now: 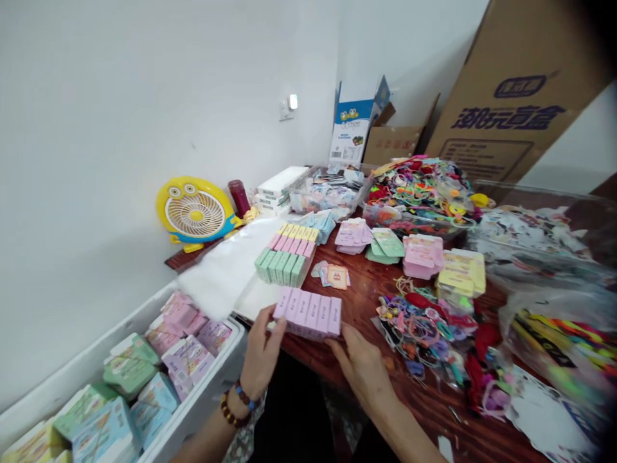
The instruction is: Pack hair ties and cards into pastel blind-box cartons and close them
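Fingers [268, 329] sit together on both hands, the left hand [260, 360] and right hand [361, 370] pinching a row of pink boxes [307, 313] on the wooden surface [366, 283], probably to square it up for stacking.

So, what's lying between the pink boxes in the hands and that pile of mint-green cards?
In the head view, a small spread of printed cards lies on the wooden table between the pink boxes and the mint-green cards.
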The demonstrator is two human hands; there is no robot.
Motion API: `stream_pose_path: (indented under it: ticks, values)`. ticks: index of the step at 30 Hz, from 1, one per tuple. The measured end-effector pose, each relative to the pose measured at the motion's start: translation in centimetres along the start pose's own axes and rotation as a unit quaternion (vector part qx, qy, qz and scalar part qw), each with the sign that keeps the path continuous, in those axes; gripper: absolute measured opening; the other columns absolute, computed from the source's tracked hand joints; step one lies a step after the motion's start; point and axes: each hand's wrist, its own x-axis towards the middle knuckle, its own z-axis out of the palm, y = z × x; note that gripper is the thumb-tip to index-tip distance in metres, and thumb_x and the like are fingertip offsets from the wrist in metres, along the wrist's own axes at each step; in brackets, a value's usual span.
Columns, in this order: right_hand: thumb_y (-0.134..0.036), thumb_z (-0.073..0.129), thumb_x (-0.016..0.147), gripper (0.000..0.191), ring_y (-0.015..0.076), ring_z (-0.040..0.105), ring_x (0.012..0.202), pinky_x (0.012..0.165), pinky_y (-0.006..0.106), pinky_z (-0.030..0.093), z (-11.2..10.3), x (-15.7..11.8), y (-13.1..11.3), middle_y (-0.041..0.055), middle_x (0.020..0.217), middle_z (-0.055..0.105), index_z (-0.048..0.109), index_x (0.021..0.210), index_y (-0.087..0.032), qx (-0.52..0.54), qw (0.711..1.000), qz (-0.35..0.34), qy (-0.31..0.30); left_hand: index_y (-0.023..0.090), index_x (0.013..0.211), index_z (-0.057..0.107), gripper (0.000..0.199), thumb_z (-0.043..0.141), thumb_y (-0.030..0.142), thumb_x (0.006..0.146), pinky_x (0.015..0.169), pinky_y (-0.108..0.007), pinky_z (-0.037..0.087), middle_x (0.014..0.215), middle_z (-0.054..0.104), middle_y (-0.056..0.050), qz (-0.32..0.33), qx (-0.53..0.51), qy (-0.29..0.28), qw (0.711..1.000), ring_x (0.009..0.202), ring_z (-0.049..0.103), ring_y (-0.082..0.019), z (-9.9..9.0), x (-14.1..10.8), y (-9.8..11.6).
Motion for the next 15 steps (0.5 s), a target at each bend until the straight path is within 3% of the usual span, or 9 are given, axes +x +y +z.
stream_pose_path:
  ticks: [2, 6, 10, 15]
  values:
    - [-0.021, 0.051, 0.097, 0.020, 0.0251, 0.071, 0.103, 0.086, 0.034, 0.058, 1.1, 3.0, -2.9, 0.0138, 0.119, 0.071, 0.063, 0.112, -0.016, -0.014, 0.999, 0.005, -0.048, 0.022, 0.114, 0.058, 0.034, 0.049, 0.049, 0.095, 0.093, -0.034, 0.045, 0.108, 0.066, -0.004, 0.017, 0.047, 0.046, 0.998, 0.100, 0.060, -0.022, -2.5, 2.1, 0.0]
    - [-0.022, 0.049, 0.099, 0.019, 0.0253, 0.073, 0.094, 0.077, 0.032, 0.056, 3.2, 7.9, -7.3, 0.0128, 0.110, 0.072, 0.065, 0.106, -0.015, -0.093, 0.981, 0.051, -0.160, 0.022, 0.102, 0.057, 0.034, 0.050, 0.054, 0.093, 0.077, -0.031, 0.044, 0.086, 0.062, 0.001, 0.015, 0.070, 0.062, 0.995, 0.080, 0.056, -0.018, -5.9, 6.7, -1.9]
    - [-0.029, 0.043, 0.103, 0.027, 0.0270, 0.073, 0.091, 0.071, 0.034, 0.056, 4.7, 10.0, -7.3, 0.0116, 0.109, 0.072, 0.065, 0.110, -0.016, -0.146, 0.971, 0.064, -0.178, 0.021, 0.102, 0.057, 0.037, 0.052, 0.056, 0.091, 0.079, -0.032, 0.046, 0.091, 0.065, -0.001, 0.009, 0.070, 0.049, 0.996, 0.083, 0.058, -0.019, -5.8, 9.5, -4.7]
    - [-0.028, 0.042, 0.103, 0.028, 0.0253, 0.069, 0.103, 0.076, 0.033, 0.056, 6.0, 10.2, -5.7, 0.0092, 0.123, 0.068, 0.069, 0.109, -0.020, -0.161, 0.972, 0.049, -0.166, 0.020, 0.113, 0.052, 0.043, 0.048, 0.057, 0.092, 0.099, -0.041, 0.045, 0.113, 0.067, -0.009, -0.003, 0.072, 0.052, 0.996, 0.106, 0.061, -0.025, -4.5, 10.1, -6.2]
